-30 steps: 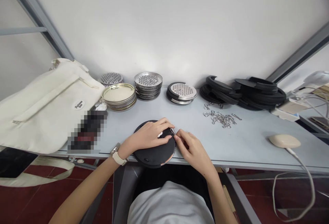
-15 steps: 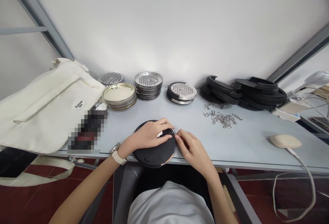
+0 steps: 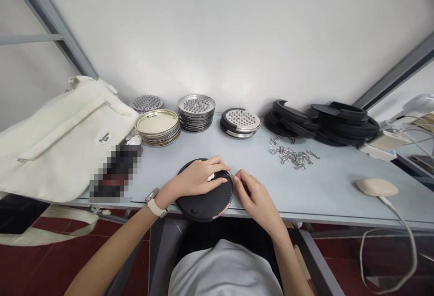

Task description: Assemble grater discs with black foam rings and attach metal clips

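A round, flat black disc (image 3: 206,203) lies at the front edge of the grey tabletop (image 3: 332,192), partly overhanging it. The work in hand is judged to be fine handling of a slim silver wire piece (image 3: 229,174) at the disc's right rim. Any further move there calls for a steady disc and precise fingertip control.

The left hand (image 3: 195,178) rests palm down on the disc, thumb and forefinger moderately parted; a small white item (image 3: 210,177) shows beneath it. The right hand (image 3: 253,192) has thumb and forefinger drawn narrowly together at the wire's outer end; whether they pinch it cannot be confirmed. Loose silver wire clips (image 3: 291,156) lie beyond, to the right.
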Available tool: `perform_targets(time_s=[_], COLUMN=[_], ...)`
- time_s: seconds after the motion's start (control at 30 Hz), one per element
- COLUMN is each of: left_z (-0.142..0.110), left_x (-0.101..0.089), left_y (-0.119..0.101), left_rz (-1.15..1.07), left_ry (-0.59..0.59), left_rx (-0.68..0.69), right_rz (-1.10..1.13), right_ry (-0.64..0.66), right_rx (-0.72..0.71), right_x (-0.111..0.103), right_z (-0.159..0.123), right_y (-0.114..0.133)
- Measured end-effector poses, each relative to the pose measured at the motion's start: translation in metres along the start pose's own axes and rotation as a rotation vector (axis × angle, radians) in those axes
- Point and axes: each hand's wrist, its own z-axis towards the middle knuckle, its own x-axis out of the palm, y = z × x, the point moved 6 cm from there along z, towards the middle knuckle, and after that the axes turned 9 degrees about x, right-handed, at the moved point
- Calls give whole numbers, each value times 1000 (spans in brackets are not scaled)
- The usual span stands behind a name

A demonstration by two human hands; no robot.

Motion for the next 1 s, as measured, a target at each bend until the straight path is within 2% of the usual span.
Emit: perform_targets(time_s=[1.0], left_z=[0], left_x=[0], left_y=[-2], left_rz=[-13], left_ry=[11], left_rx=[2], right_rz=[32], right_ry=[-26], right_rx=[37], right_x=[0], right_z=[3], right_y=[-3])
